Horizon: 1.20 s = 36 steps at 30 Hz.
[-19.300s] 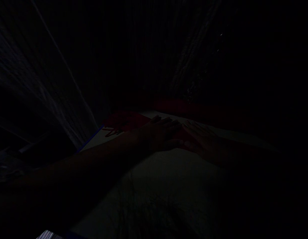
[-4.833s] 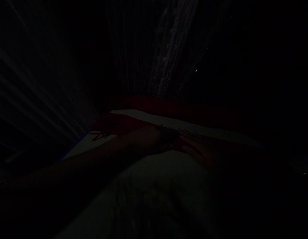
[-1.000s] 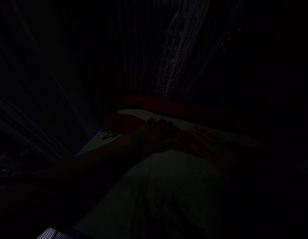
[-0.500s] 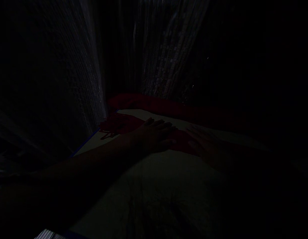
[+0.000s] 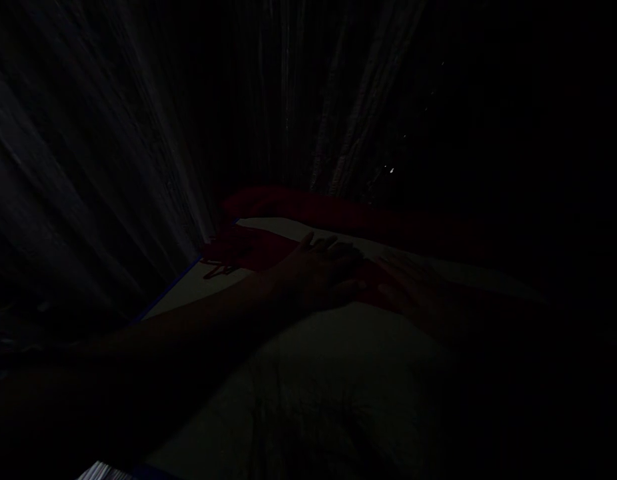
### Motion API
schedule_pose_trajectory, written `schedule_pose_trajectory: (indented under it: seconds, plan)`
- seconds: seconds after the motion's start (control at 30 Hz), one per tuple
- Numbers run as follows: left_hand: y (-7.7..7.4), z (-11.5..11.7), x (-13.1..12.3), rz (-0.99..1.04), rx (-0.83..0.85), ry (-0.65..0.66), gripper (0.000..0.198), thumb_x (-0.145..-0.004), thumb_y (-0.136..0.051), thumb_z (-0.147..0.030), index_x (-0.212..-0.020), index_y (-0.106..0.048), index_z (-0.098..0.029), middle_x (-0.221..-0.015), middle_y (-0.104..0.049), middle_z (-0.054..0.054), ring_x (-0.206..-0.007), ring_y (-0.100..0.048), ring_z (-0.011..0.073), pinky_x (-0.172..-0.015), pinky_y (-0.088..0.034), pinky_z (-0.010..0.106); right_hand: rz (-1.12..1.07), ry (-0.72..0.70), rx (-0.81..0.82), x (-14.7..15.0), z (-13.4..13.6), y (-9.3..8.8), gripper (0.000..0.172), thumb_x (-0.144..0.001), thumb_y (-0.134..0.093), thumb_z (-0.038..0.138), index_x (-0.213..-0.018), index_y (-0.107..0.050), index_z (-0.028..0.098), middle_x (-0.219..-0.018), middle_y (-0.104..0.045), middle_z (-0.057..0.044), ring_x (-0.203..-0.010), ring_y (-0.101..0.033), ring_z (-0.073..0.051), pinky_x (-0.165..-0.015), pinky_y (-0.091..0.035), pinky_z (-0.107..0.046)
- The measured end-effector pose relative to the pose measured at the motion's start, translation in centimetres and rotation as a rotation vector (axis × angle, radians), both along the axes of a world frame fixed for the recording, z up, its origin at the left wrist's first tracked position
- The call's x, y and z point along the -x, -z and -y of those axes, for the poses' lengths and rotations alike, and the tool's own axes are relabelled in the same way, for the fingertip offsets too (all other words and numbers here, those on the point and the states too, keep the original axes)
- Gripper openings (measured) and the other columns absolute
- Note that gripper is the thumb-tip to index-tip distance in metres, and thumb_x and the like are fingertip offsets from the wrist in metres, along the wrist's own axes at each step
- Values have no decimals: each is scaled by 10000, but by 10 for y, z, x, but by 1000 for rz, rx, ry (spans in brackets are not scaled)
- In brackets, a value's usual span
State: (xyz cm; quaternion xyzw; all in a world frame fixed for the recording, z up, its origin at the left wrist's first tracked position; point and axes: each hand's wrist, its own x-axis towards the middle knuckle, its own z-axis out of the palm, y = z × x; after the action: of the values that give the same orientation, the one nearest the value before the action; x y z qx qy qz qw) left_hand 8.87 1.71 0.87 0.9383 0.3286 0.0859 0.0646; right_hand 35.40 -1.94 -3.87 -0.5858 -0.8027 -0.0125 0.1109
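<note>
The scene is very dark. A long dark-red fringed cloth point(image 5: 268, 250), which looks like a scarf, lies across a pale flat surface point(image 5: 333, 340). My left hand point(image 5: 326, 270) rests palm down on the cloth, its fingers stretched out and a little apart. Just to the right, my right hand point(image 5: 413, 287) lies on the same cloth with fingers extended; much of it fades into shadow. Loose fringe strands point(image 5: 221, 267) hang at the cloth's left end, by the surface's edge.
A second dark-red cloth point(image 5: 298, 203) runs along the far side. Beyond stand tall striped stacks point(image 5: 178, 160), perhaps piled material, at the left and back. A blue edge point(image 5: 163, 293) borders the surface on the left. A pale ridged object point(image 5: 102, 471) shows at the bottom left.
My left hand has slid slightly to the right along the cloth. The right hand has barely moved. The view of the background has shifted a little.
</note>
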Motion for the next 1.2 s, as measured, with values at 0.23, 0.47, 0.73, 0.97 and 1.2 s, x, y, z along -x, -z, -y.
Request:
schedule_pose_trajectory:
  seconds: [0.23,0.47,0.73,0.97,1.2]
  plan:
    - [5,-1,0,12,7,11,699,-1004,-320,-647,-1570,-338,-236,-1647,-306,84,-1521,-253,340,-1212,-93,645,-79,-80,-39,5,2,-5,718,-949,-381,700,-1520,-414,266,-1615,-320,10,-1494,-302,-225,-1243,-234,-530]
    - [6,-2,-5,62,-31,60,596,-1031,-360,-521,-1533,-396,-202,-1609,-388,76,-1499,-309,325,-1217,-170,614,-191,-122,40,18,5,-6,694,-972,-390,646,-1522,-429,224,-1595,-357,-21,-1480,-335,-218,-1263,-217,-505]
    - [9,-1,-7,173,-21,175,481,-1028,-424,-374,-1424,-521,-119,-1477,-544,124,-1334,-533,233,-1150,-389,372,-272,-234,-26,20,11,-12,567,-965,-475,535,-1359,-620,154,-1438,-545,-72,-1351,-518,-229,-1171,-418,-440]
    - [9,2,-4,129,-22,165,521,-1045,-384,-409,-1451,-496,-103,-1544,-475,128,-1429,-444,248,-1232,-282,403,-366,-276,-157,24,17,-20,389,-974,-514,436,-1189,-715,182,-1281,-666,-15,-1224,-615,-155,-1087,-499,-317]
    - [6,2,-1,94,-25,163,548,-1040,-388,-458,-1478,-467,-139,-1565,-448,119,-1449,-418,279,-1212,-306,444,-23,-118,-140,10,7,7,636,-1033,-266,573,-1537,-380,202,-1606,-318,-14,-1498,-300,-231,-1208,-244,-618]
